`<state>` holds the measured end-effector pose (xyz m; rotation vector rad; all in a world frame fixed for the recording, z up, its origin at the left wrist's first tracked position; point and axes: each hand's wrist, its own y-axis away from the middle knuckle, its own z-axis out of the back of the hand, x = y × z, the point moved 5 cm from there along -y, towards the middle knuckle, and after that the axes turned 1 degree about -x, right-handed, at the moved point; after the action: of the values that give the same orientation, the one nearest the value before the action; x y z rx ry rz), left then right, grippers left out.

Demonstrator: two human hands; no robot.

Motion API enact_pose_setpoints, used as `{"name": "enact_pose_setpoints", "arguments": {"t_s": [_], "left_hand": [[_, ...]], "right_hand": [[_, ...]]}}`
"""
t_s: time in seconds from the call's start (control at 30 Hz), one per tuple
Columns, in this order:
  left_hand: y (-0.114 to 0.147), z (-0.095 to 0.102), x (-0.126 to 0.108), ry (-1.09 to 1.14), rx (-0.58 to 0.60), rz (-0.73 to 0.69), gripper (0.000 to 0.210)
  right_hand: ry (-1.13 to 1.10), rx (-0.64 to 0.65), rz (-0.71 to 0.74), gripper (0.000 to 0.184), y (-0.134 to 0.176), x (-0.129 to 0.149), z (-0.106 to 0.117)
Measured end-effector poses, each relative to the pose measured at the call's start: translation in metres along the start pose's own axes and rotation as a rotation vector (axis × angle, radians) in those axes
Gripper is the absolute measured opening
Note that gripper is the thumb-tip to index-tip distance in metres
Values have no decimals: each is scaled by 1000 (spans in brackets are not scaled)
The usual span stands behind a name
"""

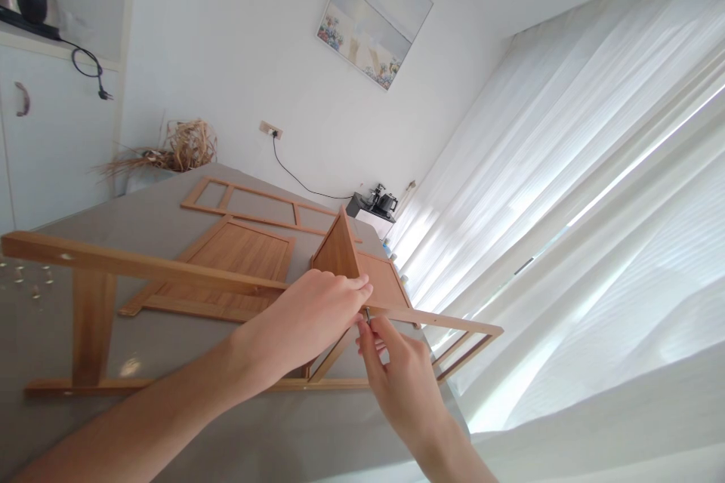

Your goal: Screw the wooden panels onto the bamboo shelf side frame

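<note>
A wooden frame (pixel 170 269) lies on its side on the grey table, its upper rail running across the view. My left hand (pixel 311 313) is closed over that rail near its middle, beside an upright wooden panel (pixel 338 247). The palm side and most of its fingers are hidden. Just below and to the right, my right hand (pixel 399 366) pinches a small metal screw (pixel 368 314) between thumb and forefinger. The screw stands upright against the rail, close to the left fingertips. Whether its tip sits in a hole cannot be made out.
Behind the frame lie a slatted wooden panel (pixel 226 263), an open ladder-like frame (pixel 257 204) and another panel (pixel 381 281). Several small metal pieces (pixel 34 283) rest at the table's left. White curtains (pixel 566 204) hang on the right; a black cord (pixel 300 179) runs behind the table (pixel 147 200).
</note>
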<state>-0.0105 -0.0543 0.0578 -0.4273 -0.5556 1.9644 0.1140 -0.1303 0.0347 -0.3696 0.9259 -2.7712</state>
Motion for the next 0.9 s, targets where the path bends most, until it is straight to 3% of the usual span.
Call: {"name": "enact_pose_setpoints", "arguments": {"t_s": [0.17, 0.27, 0.4, 0.47, 0.57, 0.77, 0.9], "left_hand": [[-1, -1, 1, 16, 2, 10, 26], [0, -1, 1, 4, 1, 9, 24], [2, 1, 1, -14, 8, 7, 24], [2, 2, 0, -18, 16, 13, 25], [2, 3, 0, -24, 18, 19, 24], [2, -1, 1, -12, -9, 17, 27], [3, 9, 0, -39, -69, -6, 35]], "right_hand": [[-2, -32, 40, 28, 13, 1, -7], [-57, 111, -57, 22, 37, -10, -25], [-231, 322, -318, 22, 78, -43, -62], [-301, 299, -407, 26, 93, -60, -76], [-329, 246, -429, 32, 101, -70, -94], [-216, 186, -346, 16, 89, -50, -114], [-41, 98, -308, 26, 77, -40, -131]]}}
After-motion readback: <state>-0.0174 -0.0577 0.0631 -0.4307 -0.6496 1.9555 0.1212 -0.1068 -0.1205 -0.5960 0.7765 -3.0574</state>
